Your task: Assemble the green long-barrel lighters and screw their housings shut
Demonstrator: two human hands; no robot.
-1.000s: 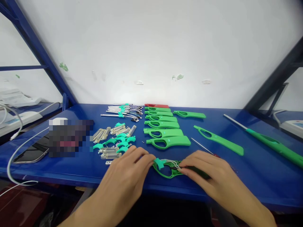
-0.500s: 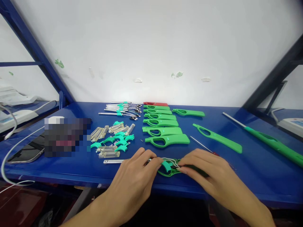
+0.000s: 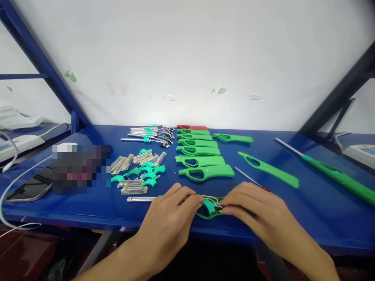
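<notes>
At the table's front edge lies a green lighter half-shell, open side up, its right end hidden under my right hand. A metal tube sticks out to the left from behind my left hand. My left hand is closed, thumb and forefinger pinching the left edge of a teal trigger in the shell. My right hand is closed too, its fingertips on a small black part with white wires looping beside it. Most of that part is hidden by the fingers.
Beyond my hands lie green half-shells in a row, with a red one farthest back. To the left are loose teal triggers, clear fuel tanks and metal tubes with wires. A screwdriver and whole lighter lie right.
The teal trigger has shifted slightly right within the shell, with my left fingertips following it. My right hand stays nearly in place. The whole view has shifted a little.
</notes>
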